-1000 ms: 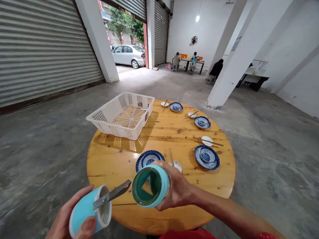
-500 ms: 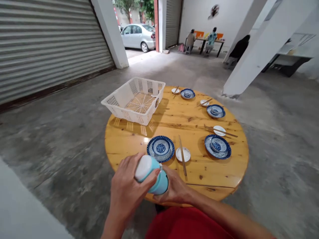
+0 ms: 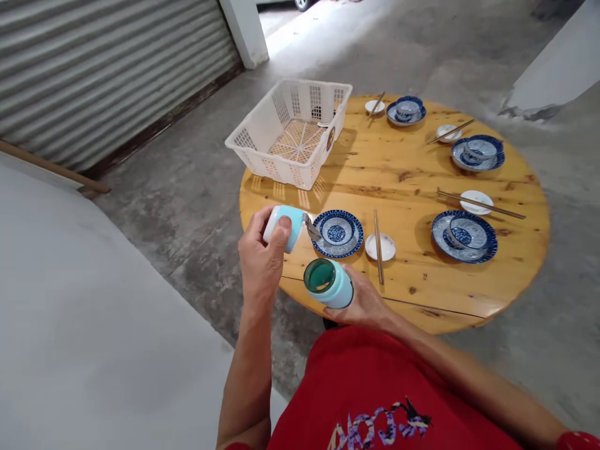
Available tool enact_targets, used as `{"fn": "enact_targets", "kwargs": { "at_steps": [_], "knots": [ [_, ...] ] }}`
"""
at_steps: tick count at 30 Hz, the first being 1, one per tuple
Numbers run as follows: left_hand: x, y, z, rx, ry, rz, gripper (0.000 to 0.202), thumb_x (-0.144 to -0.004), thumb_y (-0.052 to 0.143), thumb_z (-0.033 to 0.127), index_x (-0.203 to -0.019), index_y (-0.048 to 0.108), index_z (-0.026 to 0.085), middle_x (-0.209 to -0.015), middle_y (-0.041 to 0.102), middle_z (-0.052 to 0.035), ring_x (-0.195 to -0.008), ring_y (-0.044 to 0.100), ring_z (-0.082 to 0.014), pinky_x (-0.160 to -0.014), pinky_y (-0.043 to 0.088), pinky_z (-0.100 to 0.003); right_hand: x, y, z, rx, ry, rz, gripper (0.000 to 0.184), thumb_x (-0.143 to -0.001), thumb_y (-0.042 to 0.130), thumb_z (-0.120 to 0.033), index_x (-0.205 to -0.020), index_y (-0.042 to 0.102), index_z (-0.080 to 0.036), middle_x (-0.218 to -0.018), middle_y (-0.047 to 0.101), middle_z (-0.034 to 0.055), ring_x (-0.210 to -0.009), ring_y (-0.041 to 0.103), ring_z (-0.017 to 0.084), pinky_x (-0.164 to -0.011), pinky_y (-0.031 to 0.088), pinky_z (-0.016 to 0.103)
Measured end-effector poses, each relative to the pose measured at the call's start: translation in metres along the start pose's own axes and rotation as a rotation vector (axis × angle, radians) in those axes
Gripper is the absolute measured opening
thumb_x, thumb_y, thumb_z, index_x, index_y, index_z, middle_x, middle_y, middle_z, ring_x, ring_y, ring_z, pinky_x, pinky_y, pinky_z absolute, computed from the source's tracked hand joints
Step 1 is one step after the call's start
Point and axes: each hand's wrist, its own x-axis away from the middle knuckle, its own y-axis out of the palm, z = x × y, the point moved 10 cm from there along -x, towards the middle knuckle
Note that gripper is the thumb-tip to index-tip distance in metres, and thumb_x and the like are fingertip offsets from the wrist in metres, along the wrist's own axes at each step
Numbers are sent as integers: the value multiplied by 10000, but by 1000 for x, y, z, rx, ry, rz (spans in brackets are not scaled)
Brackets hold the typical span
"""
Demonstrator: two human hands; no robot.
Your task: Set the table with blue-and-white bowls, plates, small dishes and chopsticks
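Light-blue lid [image 3: 295, 224] off, my left hand [image 3: 259, 257] grips it, my right hand [image 3: 366, 299] the open cup [image 3: 341, 291]; the next move likely needs steadiness.

I hold the left grip [image 3: 262, 253] higher in my view than the right, fingers curled in, thumb [image 3: 283, 229] laid across the near side. The left forearm [image 3: 248, 369] stands nearly upright from the lower edge. The right grip [image 3: 364, 302] is wrapped round too (its fingertips are mostly hidden from me), the right forearm [image 3: 469, 378] slanting in from the lower right.
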Motion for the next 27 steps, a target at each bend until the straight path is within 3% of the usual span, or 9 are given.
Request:
{"fn": "enact_targets", "kwargs": {
  "at_steps": [4,7,11,14,18,27],
  "knots": [
    [8,20,22,-134,105,-110,382,-883,583,483,-1135,651,204,-1012,689,-40,-888,637,-175,-805,508,-278,-2,3,0,-25,4,-13,715,-570,831,-332,-1213,552,-185,-1092,677,89,-944,654,278,-808,532,398],
    [27,38,42,-331,284,-180,424,-820,684,434,-1174,627,206,-1094,686,-66,-996,634,-222,-905,498,-348,-6,-3,3,-40,38,5,715,-583,813,-331,-1226,534,-186,-1072,682,87,-893,653,268,-753,535,388],
    [45,46,55,-508,461,-169,493,-783,740,417,-1204,606,199,-1140,679,-101,-1071,617,-263,-957,475,-393,-10,-18,8,-27,74,88,647,-566,808,-318,-1144,558,-172,-1024,683,91,-860,649,269,-736,535,397],
    [43,41,46,-539,416,-138,478,-792,730,418,-1203,601,210,-1144,672,-92,-1076,616,-263,-953,474,-392,-10,-23,13,-65,128,130,575,-581,799,-335,-1096,595,-181,-969,693,66,-816,652,253,-720,543,390],
    [39,44,29,-449,308,-180,409,-832,686,392,-1186,602,205,-1092,669,-66,-1005,631,-224,-899,494,-357,-12,-20,8,-88,92,158,512,-595,767,-307,-1077,628,-206,-968,707,39,-824,661,246,-750,555,387],
    [46,62,37,-444,386,-301,507,-817,721,396,-1273,580,224,-1179,658,-91,-1111,593,-256,-973,476,-415,-15,-13,12,-26,34,140,517,-627,750,-307,-1102,578,-199,-1039,693,81,-925,661,273,-823,554,419]
  ]
}}
